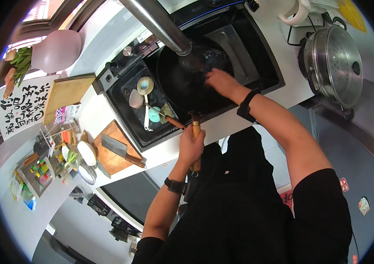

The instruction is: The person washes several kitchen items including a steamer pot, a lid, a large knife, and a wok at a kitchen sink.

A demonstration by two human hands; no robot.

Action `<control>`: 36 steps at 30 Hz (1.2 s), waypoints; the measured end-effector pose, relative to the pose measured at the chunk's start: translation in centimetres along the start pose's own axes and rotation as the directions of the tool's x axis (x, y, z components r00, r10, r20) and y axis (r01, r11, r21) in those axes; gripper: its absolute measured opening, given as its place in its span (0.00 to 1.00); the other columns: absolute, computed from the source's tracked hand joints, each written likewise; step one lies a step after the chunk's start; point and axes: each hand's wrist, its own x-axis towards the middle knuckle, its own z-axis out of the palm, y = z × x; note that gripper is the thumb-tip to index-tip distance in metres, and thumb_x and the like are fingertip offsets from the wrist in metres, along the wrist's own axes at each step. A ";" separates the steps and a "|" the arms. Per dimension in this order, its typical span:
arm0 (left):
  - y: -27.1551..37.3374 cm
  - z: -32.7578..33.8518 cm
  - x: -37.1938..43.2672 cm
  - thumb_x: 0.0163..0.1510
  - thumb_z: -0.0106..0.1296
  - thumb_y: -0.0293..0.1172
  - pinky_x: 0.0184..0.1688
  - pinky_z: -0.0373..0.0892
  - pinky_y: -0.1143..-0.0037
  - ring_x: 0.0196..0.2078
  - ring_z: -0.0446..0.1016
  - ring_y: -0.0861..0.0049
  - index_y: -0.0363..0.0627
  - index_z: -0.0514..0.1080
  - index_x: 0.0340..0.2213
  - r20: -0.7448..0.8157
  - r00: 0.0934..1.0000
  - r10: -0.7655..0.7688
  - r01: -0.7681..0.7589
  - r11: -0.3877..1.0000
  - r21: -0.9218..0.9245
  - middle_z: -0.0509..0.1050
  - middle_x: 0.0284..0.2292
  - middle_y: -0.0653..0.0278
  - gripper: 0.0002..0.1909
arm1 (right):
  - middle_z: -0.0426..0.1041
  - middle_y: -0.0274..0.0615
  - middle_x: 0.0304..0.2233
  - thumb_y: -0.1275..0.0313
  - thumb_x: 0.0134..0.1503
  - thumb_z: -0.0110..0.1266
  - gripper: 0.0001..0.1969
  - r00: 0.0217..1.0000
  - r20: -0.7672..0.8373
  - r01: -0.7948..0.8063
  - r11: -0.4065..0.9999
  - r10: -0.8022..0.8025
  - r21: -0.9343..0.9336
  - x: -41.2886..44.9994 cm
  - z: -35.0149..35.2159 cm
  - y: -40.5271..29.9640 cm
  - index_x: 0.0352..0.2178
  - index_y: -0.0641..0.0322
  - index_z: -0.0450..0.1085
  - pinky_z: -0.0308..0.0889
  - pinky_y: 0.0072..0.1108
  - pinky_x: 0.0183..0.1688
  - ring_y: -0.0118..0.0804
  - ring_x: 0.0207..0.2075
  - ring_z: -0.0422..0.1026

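A dark wok (177, 82) lies in the black sink, beneath a thick metal tube. My left hand (192, 145) is closed around the wok's wooden handle (196, 130) at the counter edge. Inside the wok, my right hand (221, 82) is curled near its right side; whether it holds something cannot be told. Left of the wok, the other part of the sink holds a spatula (136, 99) whose wooden handle reaches to my left hand, a white-handled brush (145, 86), a round turquoise scrubber (154, 114) and a greenish scouring pad (166, 112).
A cleaver (114, 145) rests on a wooden cutting board (107, 165) at the left, with bowls (87, 153) beside it. A lidded metal steamer pot (335, 66) stands at the right. A pink ribbed vase (58, 51) is at the upper left.
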 end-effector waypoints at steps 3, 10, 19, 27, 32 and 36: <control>-0.1 0.3 -0.2 0.63 0.55 0.30 0.18 0.65 0.78 0.16 0.68 0.82 0.40 0.65 0.37 -0.004 1.000 -0.007 0.007 0.999 -0.032 0.68 0.20 0.69 0.09 | 0.78 0.41 0.40 0.74 0.54 0.56 0.08 0.990 -0.022 -0.143 0.982 0.141 -0.125 0.2 0.0 -1.7 0.33 0.54 0.82 0.72 0.36 0.53 0.49 0.48 0.75; 2.1 -0.4 -0.6 0.63 0.54 0.31 0.18 0.66 0.77 0.16 0.68 0.82 0.40 0.65 0.37 0.014 0.999 -0.040 0.040 0.999 -0.022 0.68 0.20 0.69 0.09 | 0.79 0.47 0.37 0.74 0.52 0.58 0.06 0.994 -0.042 -0.101 0.995 0.101 0.021 1.3 0.4 -1.2 0.31 0.56 0.81 0.73 0.40 0.49 0.53 0.44 0.78; 3.7 -0.4 -0.9 0.64 0.54 0.29 0.17 0.65 0.78 0.16 0.66 0.83 0.42 0.63 0.36 0.092 0.981 -0.169 0.186 0.954 -0.236 0.66 0.20 0.71 0.09 | 0.80 0.50 0.38 0.75 0.52 0.58 0.08 0.988 -0.018 -0.156 0.987 0.155 -0.030 1.4 -0.2 -2.9 0.33 0.59 0.81 0.75 0.41 0.46 0.56 0.42 0.78; 3.9 -0.8 -0.9 0.64 0.54 0.29 0.17 0.63 0.79 0.16 0.64 0.86 0.44 0.62 0.36 0.187 0.965 -0.182 0.238 0.908 -0.346 0.64 0.21 0.72 0.09 | 0.77 0.45 0.45 0.75 0.57 0.56 0.11 0.996 0.090 0.027 0.987 -0.013 -0.159 3.8 -3.3 -0.4 0.40 0.58 0.79 0.74 0.36 0.51 0.50 0.47 0.77; 3.7 -0.8 -1.1 0.64 0.54 0.30 0.17 0.64 0.79 0.16 0.64 0.85 0.43 0.63 0.37 0.242 0.956 -0.164 0.247 0.897 -0.367 0.65 0.21 0.71 0.09 | 0.74 0.58 0.47 0.70 0.62 0.50 0.13 0.876 -0.185 -0.467 0.879 0.446 -0.095 8.2 -5.2 0.3 0.45 0.62 0.75 0.75 0.42 0.49 0.59 0.46 0.78; 4.5 0.3 -0.8 0.65 0.54 0.31 0.17 0.65 0.79 0.16 0.66 0.84 0.43 0.63 0.39 0.287 0.950 -0.124 0.228 0.902 -0.366 0.66 0.22 0.71 0.10 | 0.76 0.60 0.42 0.67 0.61 0.53 0.14 0.877 -0.298 -0.285 0.907 0.377 0.311 8.6 -3.4 -3.3 0.47 0.58 0.74 0.75 0.41 0.48 0.61 0.43 0.78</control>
